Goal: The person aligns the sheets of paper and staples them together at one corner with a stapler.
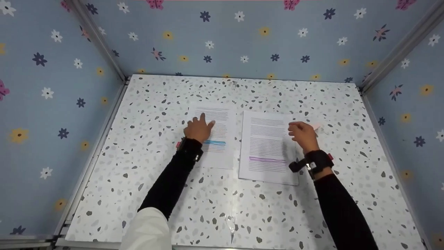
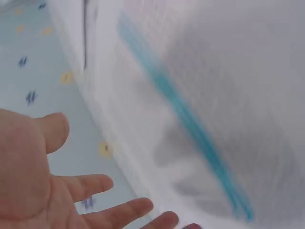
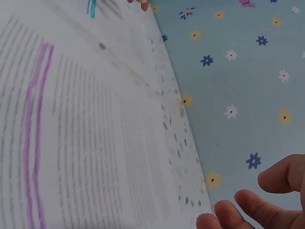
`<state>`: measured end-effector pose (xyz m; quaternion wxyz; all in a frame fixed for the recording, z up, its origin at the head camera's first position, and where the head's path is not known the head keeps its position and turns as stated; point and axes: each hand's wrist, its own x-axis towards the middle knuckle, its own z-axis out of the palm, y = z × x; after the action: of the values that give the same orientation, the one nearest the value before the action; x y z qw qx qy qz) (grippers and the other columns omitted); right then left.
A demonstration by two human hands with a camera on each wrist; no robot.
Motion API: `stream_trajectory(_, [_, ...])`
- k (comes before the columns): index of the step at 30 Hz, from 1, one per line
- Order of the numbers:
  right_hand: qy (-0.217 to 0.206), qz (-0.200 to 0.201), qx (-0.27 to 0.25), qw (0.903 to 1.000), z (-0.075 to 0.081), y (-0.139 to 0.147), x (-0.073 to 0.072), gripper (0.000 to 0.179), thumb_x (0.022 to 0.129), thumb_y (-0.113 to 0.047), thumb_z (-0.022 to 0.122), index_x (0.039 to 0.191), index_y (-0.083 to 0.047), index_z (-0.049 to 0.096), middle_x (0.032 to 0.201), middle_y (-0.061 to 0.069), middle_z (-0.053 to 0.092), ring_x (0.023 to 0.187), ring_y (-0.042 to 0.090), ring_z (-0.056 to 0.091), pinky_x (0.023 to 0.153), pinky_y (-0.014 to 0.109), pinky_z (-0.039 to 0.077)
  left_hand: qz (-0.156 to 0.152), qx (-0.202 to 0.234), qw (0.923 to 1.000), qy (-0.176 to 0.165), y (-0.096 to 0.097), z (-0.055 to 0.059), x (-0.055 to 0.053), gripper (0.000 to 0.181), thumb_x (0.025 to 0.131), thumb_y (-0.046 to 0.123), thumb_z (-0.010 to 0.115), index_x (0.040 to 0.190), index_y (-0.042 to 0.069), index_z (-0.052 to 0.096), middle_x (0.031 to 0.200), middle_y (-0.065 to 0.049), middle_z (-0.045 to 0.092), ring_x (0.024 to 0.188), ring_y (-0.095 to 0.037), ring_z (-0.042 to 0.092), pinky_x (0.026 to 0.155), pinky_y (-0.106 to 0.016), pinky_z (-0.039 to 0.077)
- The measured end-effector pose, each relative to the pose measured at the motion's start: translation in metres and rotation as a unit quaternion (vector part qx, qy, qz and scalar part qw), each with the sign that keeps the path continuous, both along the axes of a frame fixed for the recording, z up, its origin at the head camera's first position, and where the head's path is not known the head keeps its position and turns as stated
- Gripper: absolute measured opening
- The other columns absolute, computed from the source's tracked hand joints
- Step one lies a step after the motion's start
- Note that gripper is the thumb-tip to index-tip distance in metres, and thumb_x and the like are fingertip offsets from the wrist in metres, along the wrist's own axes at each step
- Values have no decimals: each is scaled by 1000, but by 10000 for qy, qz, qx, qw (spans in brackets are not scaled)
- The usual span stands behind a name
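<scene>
Two printed pages lie side by side. The left page (image 1: 216, 158) carries blue highlighted lines (image 1: 215, 142); the right page (image 1: 267, 139), on what looks like a small stack, has purple lines (image 1: 267, 159). My left hand (image 1: 199, 129) is over the left page's left side, fingers spread, and covers part of the print. Its wrist view shows the blue lines (image 2: 183, 114) beyond extended fingers with nothing gripped. At the right page's upper right edge is my right hand (image 1: 304, 135), fingers loosely bent. The right wrist view shows its thumb (image 3: 283, 174) apart from the fingers, holding nothing.
Speckled white table (image 1: 152, 104) lies under the pages, with blue flowered panels (image 1: 239, 38) at its back and sides. A small pale pink piece (image 1: 316, 126) shows just beyond my right hand. Clear tape (image 1: 230, 222) sits on the table's seam near the front.
</scene>
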<state>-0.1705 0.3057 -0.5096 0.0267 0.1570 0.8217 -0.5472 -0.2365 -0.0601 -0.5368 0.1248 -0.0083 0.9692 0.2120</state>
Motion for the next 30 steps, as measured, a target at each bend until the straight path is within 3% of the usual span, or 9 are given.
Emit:
stream_trajectory(3, [-169, 125, -1036, 9944, 13, -21, -14, 46, 105, -29, 52, 137, 3, 57, 129, 21, 61, 116, 34, 62, 96, 41, 52, 93, 822, 9964, -177, -38, 15, -17, 69, 109, 53, 30, 155, 1, 36, 150, -26, 45, 135, -45, 44, 108, -56, 39])
stream_trajectory(5, [-358, 184, -1706, 9845, 19, -35, -23, 49, 105, -33, 54, 138, 3, 55, 129, 20, 60, 118, 34, 61, 101, 43, 50, 231, 1476, 9871, -569, -62, 21, -28, 70, 110, 52, 25, 154, -1, 35, 150, -25, 44, 135, -43, 45, 110, -53, 38])
stream_trajectory(8, [-603, 334, -2451, 9670, 25, -54, -35, 52, 105, -37, 53, 140, 2, 53, 130, 19, 60, 122, 34, 59, 103, 43, 48, 736, 2432, 9573, -1382, -91, 24, -40, 71, 110, 53, 20, 157, 0, 31, 153, -25, 40, 137, -41, 44, 112, -48, 38])
stream_trajectory(11, [-786, 454, -2790, 9560, 24, -72, -44, 56, 106, -40, 51, 140, 4, 52, 130, 21, 60, 124, 36, 57, 102, 41, 48, 1333, 2994, 9235, -1993, -108, 18, -45, 73, 109, 55, 20, 157, 1, 31, 151, -25, 42, 134, -39, 49, 107, -46, 45])
stream_trajectory(12, [-839, 452, -2857, 9536, 22, -77, -47, 56, 106, -40, 52, 140, 5, 52, 130, 21, 60, 125, 36, 57, 101, 41, 49, 1421, 3069, 9175, -2095, -110, 15, -45, 72, 109, 55, 21, 155, 1, 33, 149, -26, 45, 131, -38, 51, 106, -46, 46])
stream_trajectory(16, [-1131, 381, -2996, 9466, 6, -97, -55, 57, 105, -38, 54, 139, 8, 52, 130, 24, 59, 122, 38, 59, 99, 40, 51, 1642, 3168, 9092, -2145, -110, 4, -42, 69, 109, 52, 23, 149, -1, 40, 138, -24, 53, 119, -34, 59, 100, -43, 51])
stream_trajectory(22, [-1716, 219, -3074, 9357, -25, -117, -59, 59, 104, -33, 56, 141, 11, 48, 138, 28, 53, 122, 38, 59, 103, 40, 49, 1777, 3182, 9107, -1947, -105, -3, -38, 66, 110, 50, 24, 146, -2, 44, 132, -22, 58, 112, -31, 62, 99, -43, 51])
stream_trajectory(30, [-1892, 276, -2816, 9403, -40, -129, -57, 51, 103, -24, 55, 141, 10, 47, 137, 28, 54, 124, 37, 57, 105, 40, 47, 1549, 3215, 9104, -2093, -117, -1, -36, 66, 111, 48, 23, 150, -2, 40, 139, -26, 57, 123, -35, 60, 103, -43, 49])
